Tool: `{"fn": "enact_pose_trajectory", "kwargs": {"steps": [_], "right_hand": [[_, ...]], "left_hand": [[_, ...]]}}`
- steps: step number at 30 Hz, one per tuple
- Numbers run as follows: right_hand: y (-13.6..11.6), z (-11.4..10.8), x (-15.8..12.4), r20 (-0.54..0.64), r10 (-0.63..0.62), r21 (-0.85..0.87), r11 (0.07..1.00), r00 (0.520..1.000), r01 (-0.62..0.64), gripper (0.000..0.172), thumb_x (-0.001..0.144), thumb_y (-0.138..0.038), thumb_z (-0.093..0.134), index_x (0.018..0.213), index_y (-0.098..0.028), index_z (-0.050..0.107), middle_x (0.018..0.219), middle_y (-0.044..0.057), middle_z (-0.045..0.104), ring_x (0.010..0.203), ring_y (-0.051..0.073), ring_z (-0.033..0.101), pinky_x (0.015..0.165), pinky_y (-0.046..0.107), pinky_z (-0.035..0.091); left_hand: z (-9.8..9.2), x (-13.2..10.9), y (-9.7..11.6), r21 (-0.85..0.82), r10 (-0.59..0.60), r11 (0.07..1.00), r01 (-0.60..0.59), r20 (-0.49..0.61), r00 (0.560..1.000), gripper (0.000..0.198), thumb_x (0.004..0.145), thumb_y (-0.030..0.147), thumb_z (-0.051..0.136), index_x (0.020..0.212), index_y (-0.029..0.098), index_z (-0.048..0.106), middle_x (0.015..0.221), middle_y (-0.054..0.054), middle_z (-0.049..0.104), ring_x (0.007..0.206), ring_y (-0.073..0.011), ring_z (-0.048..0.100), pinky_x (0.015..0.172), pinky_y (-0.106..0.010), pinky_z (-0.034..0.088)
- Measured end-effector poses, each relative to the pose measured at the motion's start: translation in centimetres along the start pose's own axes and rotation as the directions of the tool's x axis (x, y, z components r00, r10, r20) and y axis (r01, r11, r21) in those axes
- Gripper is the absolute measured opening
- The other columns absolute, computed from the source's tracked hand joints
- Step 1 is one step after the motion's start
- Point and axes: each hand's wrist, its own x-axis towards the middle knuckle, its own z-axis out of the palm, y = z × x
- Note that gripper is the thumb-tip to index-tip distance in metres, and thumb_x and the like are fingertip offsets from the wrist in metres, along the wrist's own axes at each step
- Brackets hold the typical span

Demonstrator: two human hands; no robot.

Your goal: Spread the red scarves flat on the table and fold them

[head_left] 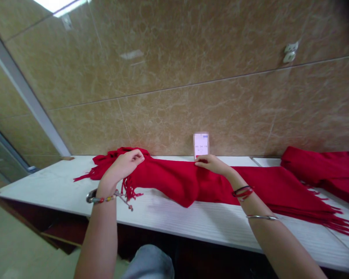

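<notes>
Scarf point(174, 182) across the counter point(61, 186), phone point(201, 145) behind it against the wall point(221, 97), second scarf point(322, 166) at far right.

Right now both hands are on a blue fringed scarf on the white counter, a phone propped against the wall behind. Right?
No: the head view shows the scarf is red, not blue. The left hand and right hand are on it on the white counter, phone propped against the wall behind.

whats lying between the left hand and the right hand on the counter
In the head view, only the red scarf spans that stretch, spread over the white counter. The left hand clutches it, and the right hand rests flat on it.
</notes>
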Motion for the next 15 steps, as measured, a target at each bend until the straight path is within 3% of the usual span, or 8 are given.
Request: {"fn": "enact_pose_trajectory", "kwargs": {"steps": [2, 4, 10, 13, 15], "right_hand": [[0.1, -0.2, -0.2, -0.006, 0.004, 0.033, 0.999, 1.000, -0.004, 0.026, 0.077, -0.037, 0.048, 0.076, -0.016, 0.062, 0.073, 0.003, 0.064, 0.070, 0.016, 0.055, 0.067, 0.028, 0.042], [0.2, -0.2, -0.3, -0.011, 0.005, 0.039, 0.999, 1.000, -0.004, 0.026, 0.077, -0.038, 0.048, 0.076, -0.016, 0.062, 0.075, 0.003, 0.065, 0.072, 0.016, 0.055, 0.069, 0.029, 0.042], [0.2, 0.8, 0.3, -0.053, 0.028, -0.076, 0.997, 0.998, -0.032, 0.019, 0.078, -0.029, 0.048, 0.076, -0.016, 0.062, 0.075, 0.004, 0.065, 0.069, 0.015, 0.056, 0.066, 0.027, 0.042], [0.1, 1.6, 0.8, -0.123, 0.029, -0.157, 0.986, 0.992, -0.048, 0.016, 0.078, -0.023, 0.048, 0.077, -0.017, 0.062, 0.078, 0.004, 0.066, 0.072, 0.016, 0.056, 0.069, 0.027, 0.041], [0.1, 2.1, 1.0, -0.156, 0.020, -0.193, 0.980, 0.988, -0.050, 0.016, 0.079, -0.021, 0.047, 0.079, -0.017, 0.062, 0.080, 0.005, 0.066, 0.075, 0.016, 0.057, 0.070, 0.027, 0.041]], "left_hand": [[-0.6, -0.5, 0.4, 0.004, 0.027, 1.000, -0.028, 0.112, 0.993, 0.018, 0.068, 0.034, 0.046, 0.063, 0.018, 0.052, 0.067, 0.002, 0.057, 0.067, -0.0152, 0.051, 0.062, -0.023, 0.038], [-0.8, -0.7, 0.5, -0.028, 0.014, 1.000, -0.010, 0.141, 0.990, 0.018, 0.067, 0.035, 0.047, 0.063, 0.018, 0.053, 0.067, 0.002, 0.057, 0.068, -0.0154, 0.051, 0.062, -0.023, 0.038], [0.6, 0.7, -1.1, -0.236, -0.114, 0.964, 0.121, 0.044, 0.993, 0.017, 0.066, 0.033, 0.049, 0.066, 0.016, 0.053, 0.068, 0.002, 0.056, 0.068, -0.0145, 0.050, 0.063, -0.024, 0.038], [1.7, 1.5, -2.0, -0.336, -0.242, 0.916, 0.220, -0.026, 0.970, 0.014, 0.069, 0.029, 0.046, 0.067, 0.016, 0.050, 0.061, 0.004, 0.050, 0.060, -0.0118, 0.046, 0.056, -0.022, 0.036], [2.0, 1.6, -2.1, -0.391, -0.259, 0.894, 0.220, -0.048, 0.965, 0.013, 0.071, 0.027, 0.045, 0.068, 0.015, 0.049, 0.060, 0.005, 0.048, 0.058, -0.0107, 0.045, 0.055, -0.021, 0.035]]}}
